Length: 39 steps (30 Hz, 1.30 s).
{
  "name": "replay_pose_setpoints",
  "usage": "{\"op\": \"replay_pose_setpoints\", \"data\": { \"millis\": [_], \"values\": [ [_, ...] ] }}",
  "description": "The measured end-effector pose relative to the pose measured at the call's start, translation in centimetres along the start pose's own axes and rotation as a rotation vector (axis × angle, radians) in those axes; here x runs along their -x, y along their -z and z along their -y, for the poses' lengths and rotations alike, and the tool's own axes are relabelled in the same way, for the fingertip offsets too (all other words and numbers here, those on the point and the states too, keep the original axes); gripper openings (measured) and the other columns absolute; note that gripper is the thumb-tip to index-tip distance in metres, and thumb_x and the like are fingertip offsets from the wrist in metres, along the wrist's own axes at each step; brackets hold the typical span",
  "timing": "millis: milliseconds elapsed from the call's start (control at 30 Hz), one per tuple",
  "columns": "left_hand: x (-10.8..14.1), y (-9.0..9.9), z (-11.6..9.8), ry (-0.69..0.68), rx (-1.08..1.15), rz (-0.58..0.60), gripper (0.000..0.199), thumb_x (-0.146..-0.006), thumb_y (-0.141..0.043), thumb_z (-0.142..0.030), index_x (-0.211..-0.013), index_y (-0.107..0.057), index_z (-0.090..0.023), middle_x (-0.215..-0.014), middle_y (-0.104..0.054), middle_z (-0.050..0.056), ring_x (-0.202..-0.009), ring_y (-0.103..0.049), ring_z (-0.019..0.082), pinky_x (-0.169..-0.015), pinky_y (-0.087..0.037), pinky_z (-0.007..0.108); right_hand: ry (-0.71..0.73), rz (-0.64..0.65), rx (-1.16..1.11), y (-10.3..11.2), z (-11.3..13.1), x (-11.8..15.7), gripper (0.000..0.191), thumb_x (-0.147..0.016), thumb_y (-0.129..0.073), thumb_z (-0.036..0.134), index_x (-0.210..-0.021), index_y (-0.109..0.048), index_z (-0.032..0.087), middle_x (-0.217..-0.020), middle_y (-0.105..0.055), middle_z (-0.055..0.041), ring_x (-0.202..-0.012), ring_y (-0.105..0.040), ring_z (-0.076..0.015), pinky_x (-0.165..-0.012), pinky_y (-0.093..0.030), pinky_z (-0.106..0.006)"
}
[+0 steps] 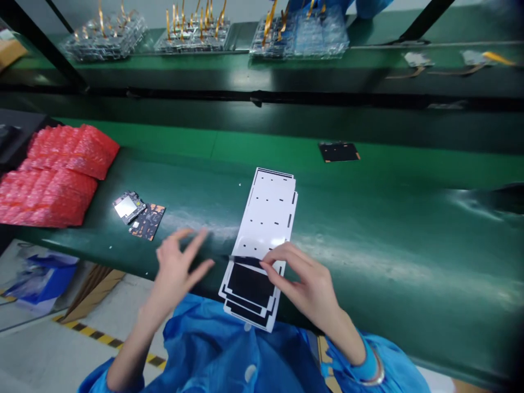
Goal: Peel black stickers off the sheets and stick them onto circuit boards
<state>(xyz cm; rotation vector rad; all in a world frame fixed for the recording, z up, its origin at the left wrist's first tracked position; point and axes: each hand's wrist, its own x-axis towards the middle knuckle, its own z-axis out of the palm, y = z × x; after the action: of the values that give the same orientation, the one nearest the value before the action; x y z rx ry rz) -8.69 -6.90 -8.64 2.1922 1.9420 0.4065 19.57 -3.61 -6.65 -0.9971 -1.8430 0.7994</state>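
Note:
A stack of white backing sheets (268,210) with small dark cut-outs lies at the bench's front edge, its near end carrying black rectangular stickers (250,284). Between thumb and forefinger, my right hand (305,278) pinches a thin black sticker (246,261), raised across the sheet and seen nearly edge-on. To the left of the sheets my left hand (178,265) hovers with fingers spread and nothing in them, slightly smeared by motion. Just beyond it two circuit boards lie partly overlapping: one with a silvery shield (127,207), the other dark with copper-coloured patches (148,221).
Red bubble-wrap packs (53,174) are piled at the left. Another black-covered board (339,152) lies at the back of the green bench (388,234). Clear trays with orange flex strips (192,35) stand on the raised shelf (229,71). A blue bin (53,278) is on the floor.

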Motion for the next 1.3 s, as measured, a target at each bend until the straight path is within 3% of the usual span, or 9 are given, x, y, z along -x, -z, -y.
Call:
{"op": "replay_pose_setpoints", "data": {
  "millis": [67, 133, 300, 433, 633, 733, 900, 1133, 1300],
  "values": [
    [-0.1, -0.2, 3.1, 0.228, -0.154, -0.156, 0.055, -0.098, -0.055, -0.044, -0.148, -0.05, -0.02, -0.143, -0.047, 0.023, -0.13, -0.049, 0.043, -0.104, -0.042, 0.065, 0.152, -0.041, 0.174, 0.8, 0.1, 0.2, 0.016, -0.09, -0.062, 0.005, -0.092, -0.064, 0.021, -0.078, -0.069, -0.0035, -0.071, -0.066, -0.0168, -0.065, -0.056, -0.029],
    [0.2, -0.9, 5.4, 0.34, -0.188, -0.226, 0.057, -0.099, -0.052, -0.044, -0.148, -0.05, -0.014, -0.148, -0.043, 0.027, -0.138, -0.044, 0.046, -0.109, -0.038, 0.065, 0.216, -0.065, 0.285, 1.8, 0.0, 0.3, 0.019, -0.09, -0.062, 0.004, -0.095, -0.064, 0.022, -0.079, -0.068, -0.0037, -0.073, -0.067, -0.018, -0.064, -0.056, -0.03],
    [1.4, -2.3, 5.7, 0.087, -0.034, -0.129, 0.036, -0.1, -0.052, -0.038, -0.131, -0.066, -0.027, -0.15, -0.044, 0.015, -0.151, -0.031, 0.042, -0.118, -0.033, 0.061, 0.239, -0.081, 0.444, 3.6, -0.4, 0.5, 0.012, -0.094, -0.062, 0.01, -0.095, -0.063, 0.022, -0.091, -0.064, -0.0066, -0.082, -0.066, -0.0192, -0.066, -0.056, -0.032],
    [1.1, -1.4, 5.6, 0.004, -0.003, -0.023, 0.032, -0.101, -0.052, -0.039, -0.128, -0.067, -0.036, -0.151, -0.043, 0.011, -0.145, -0.04, 0.04, -0.111, -0.041, 0.06, 0.295, 0.02, 0.53, 4.2, -0.9, 0.6, 0.012, -0.095, -0.061, 0.009, -0.1, -0.062, 0.019, -0.097, -0.068, -0.0089, -0.088, -0.066, -0.0198, -0.073, -0.056, -0.032],
    [-0.1, -0.6, 7.0, -0.083, 0.025, -0.099, 0.047, -0.094, -0.061, -0.045, -0.137, -0.055, -0.026, -0.131, -0.058, 0.012, -0.125, -0.056, 0.034, -0.106, -0.046, 0.052, 0.231, 0.06, 0.752, 5.6, -2.4, 0.8, 0.023, -0.097, -0.059, 0.014, -0.119, -0.062, 0.016, -0.106, -0.072, -0.0138, -0.09, -0.068, -0.0244, -0.072, -0.059, -0.037],
    [-0.4, -0.9, 6.7, -0.102, 0.04, -0.159, 0.049, -0.094, -0.061, -0.044, -0.137, -0.052, -0.023, -0.128, -0.059, 0.013, -0.12, -0.058, 0.033, -0.105, -0.047, 0.05, 0.218, 0.189, 0.773, 6.0, -3.5, 0.9, 0.033, -0.099, -0.055, 0.015, -0.131, -0.059, 0.016, -0.125, -0.071, -0.0168, -0.111, -0.069, -0.0296, -0.087, -0.061, -0.048],
    [-0.7, -1.4, 6.3, -0.138, 0.022, -0.197, 0.047, -0.094, -0.06, -0.044, -0.135, -0.053, -0.021, -0.128, -0.059, 0.015, -0.119, -0.058, 0.036, -0.104, -0.045, 0.054, 0.27, 0.468, 0.674, 5.0, -5.9, 0.5, 0.048, -0.1, -0.05, 0.013, -0.148, -0.05, 0.022, -0.151, -0.058, -0.0088, -0.145, -0.05, -0.0269, -0.117, -0.046, -0.057],
    [-0.6, -1.4, 6.4, -0.15, 0.015, -0.186, 0.047, -0.095, -0.059, -0.043, -0.136, -0.051, -0.021, -0.128, -0.059, 0.016, -0.12, -0.057, 0.037, -0.104, -0.045, 0.054, 0.35, 0.468, 0.62, 4.4, -7.9, -0.1, 0.038, -0.102, -0.051, 0.018, -0.138, -0.062, 0.019, -0.135, -0.07, -0.0079, -0.131, -0.064, -0.0251, -0.116, -0.05, -0.054],
    [-0.6, -1.2, 6.1, -0.149, -0.001, -0.175, 0.046, -0.095, -0.057, -0.043, -0.137, -0.052, -0.023, -0.129, -0.059, 0.016, -0.122, -0.057, 0.037, -0.104, -0.045, 0.053, 0.409, 0.475, 0.623, 4.6, -8.1, 0.2, 0.038, -0.1, -0.052, 0.014, -0.136, -0.064, 0.016, -0.137, -0.068, -0.0104, -0.134, -0.061, -0.0248, -0.114, -0.052, -0.049]
  ]
}}
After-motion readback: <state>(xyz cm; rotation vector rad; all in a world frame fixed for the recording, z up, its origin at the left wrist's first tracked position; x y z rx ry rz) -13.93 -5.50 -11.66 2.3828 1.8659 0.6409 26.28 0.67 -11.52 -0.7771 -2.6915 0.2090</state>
